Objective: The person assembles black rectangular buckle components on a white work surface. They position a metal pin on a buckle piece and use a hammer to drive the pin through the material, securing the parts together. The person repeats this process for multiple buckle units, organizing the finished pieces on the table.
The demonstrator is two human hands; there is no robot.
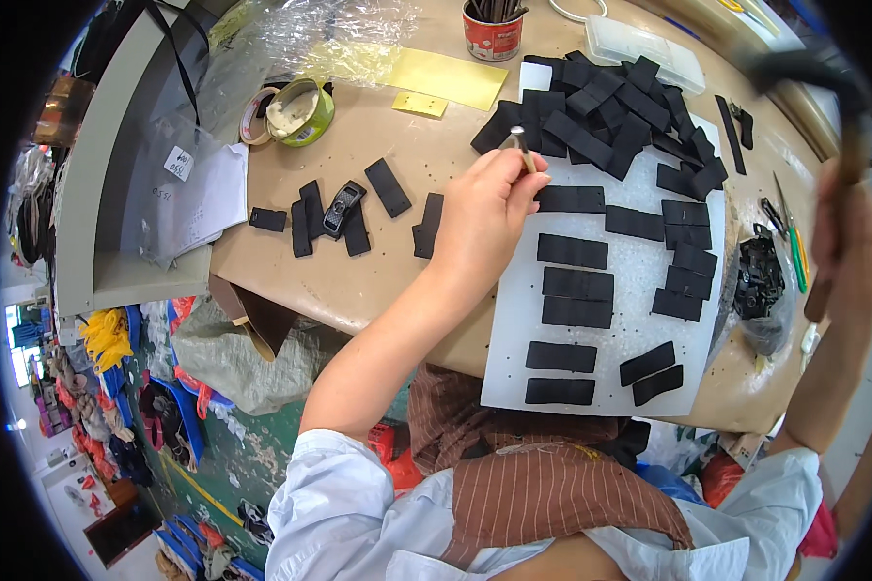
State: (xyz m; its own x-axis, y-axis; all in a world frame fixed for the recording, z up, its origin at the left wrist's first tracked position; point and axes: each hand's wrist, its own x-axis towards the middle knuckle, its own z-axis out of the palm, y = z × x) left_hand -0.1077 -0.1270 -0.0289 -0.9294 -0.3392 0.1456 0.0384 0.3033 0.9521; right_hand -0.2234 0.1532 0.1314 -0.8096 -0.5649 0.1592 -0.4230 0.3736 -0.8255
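My left hand [484, 208] is closed around a metal hole punch [521, 143], its blunt end pointing up. Under that hand's fingertips lies a black strap piece [572, 199] on a white plastic board [509, 339]; the punch's lower tip is hidden. At the far right, my right hand [848, 228] grips the wooden handle of a hammer [806, 76]. The hammer is raised above the table and smeared by motion. Several more black strap pieces [576, 296] lie in rows on the board, with a heap of them [601, 107] at its far end.
Left on the brown table are loose strap pieces [388, 187], a black oval fitting [343, 207], a green tape roll [305, 111] and yellow sheets [451, 77]. A red can [492, 37] holds thin tools. At right are a bag of black parts [761, 276] and a green-handled tool [797, 257].
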